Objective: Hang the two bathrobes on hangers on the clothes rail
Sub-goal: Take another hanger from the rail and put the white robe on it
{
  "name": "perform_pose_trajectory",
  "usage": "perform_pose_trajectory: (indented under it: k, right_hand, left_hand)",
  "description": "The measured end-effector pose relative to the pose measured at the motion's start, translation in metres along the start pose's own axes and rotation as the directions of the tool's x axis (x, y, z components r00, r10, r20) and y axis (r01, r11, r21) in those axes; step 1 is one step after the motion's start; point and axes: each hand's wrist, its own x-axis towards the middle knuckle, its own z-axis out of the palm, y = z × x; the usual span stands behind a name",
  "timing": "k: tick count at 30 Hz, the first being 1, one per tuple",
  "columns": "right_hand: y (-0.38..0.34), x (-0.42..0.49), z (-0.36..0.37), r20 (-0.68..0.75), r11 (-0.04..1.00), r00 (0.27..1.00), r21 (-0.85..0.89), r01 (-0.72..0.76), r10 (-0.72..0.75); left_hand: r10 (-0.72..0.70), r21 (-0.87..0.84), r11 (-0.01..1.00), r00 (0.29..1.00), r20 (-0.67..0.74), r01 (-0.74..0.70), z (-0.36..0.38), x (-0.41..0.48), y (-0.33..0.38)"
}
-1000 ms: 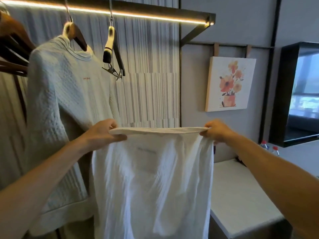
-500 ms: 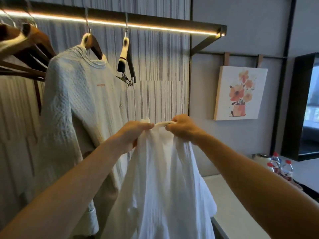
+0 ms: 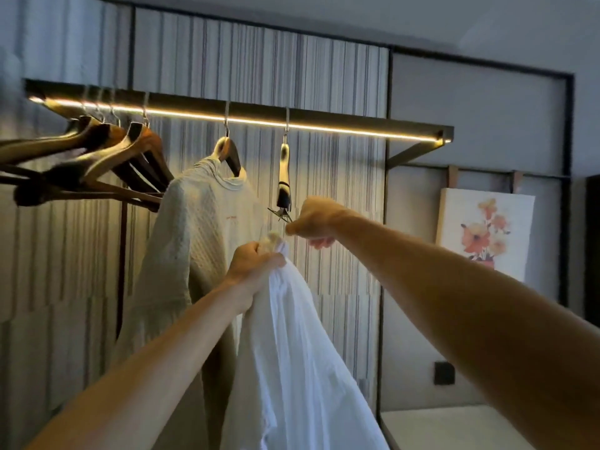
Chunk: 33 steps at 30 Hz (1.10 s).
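A white bathrobe (image 3: 292, 358) hangs down at centre, and my left hand (image 3: 255, 263) is shut on its bunched collar. My right hand (image 3: 316, 220) has its fingers curled shut just right of the metal clip of an empty hanger (image 3: 283, 177); it touches the clip, but a grip on it does not show. That hanger hangs edge-on from the lit clothes rail (image 3: 324, 123). A cream textured bathrobe (image 3: 201, 235) is on a wooden hanger (image 3: 229, 152) just to the left, behind my left hand.
Several empty wooden hangers (image 3: 107, 157) crowd the rail's left end. A striped wall panel stands behind the rail. A flower picture (image 3: 483, 235) hangs at the right, above a pale counter (image 3: 461, 427) at the lower right.
My right hand has let go of the white bathrobe's collar and risen to the empty hanger's clip. My left hand alone holds the bunched collar, lifted higher. The view has tilted up.
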Motion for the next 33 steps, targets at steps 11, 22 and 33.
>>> perform_pose_trajectory:
  k: [11, 22, 33]
  right_hand:
    - [-0.053, 0.092, -0.016, 0.031, 0.855, 0.97, 0.465, -0.229, 0.243]
    - [-0.027, 0.102, 0.003, -0.306, 0.884, 0.923, 0.461, -0.071, 0.233]
    - [0.071, -0.004, 0.098, -0.251, 0.765, 0.959, 0.642, 0.061, 0.134]
  left_hand:
    - [0.063, -0.04, 0.997, 0.996, -0.065, -0.066, -0.046, 0.016, 0.023]
    - [0.078, 0.056, 0.995, 0.997, 0.024, -0.079, -0.051, 0.02, -0.009]
    - [0.016, 0.3, 0.953, 0.997, 0.077, -0.039, -0.013, 0.026, -0.07]
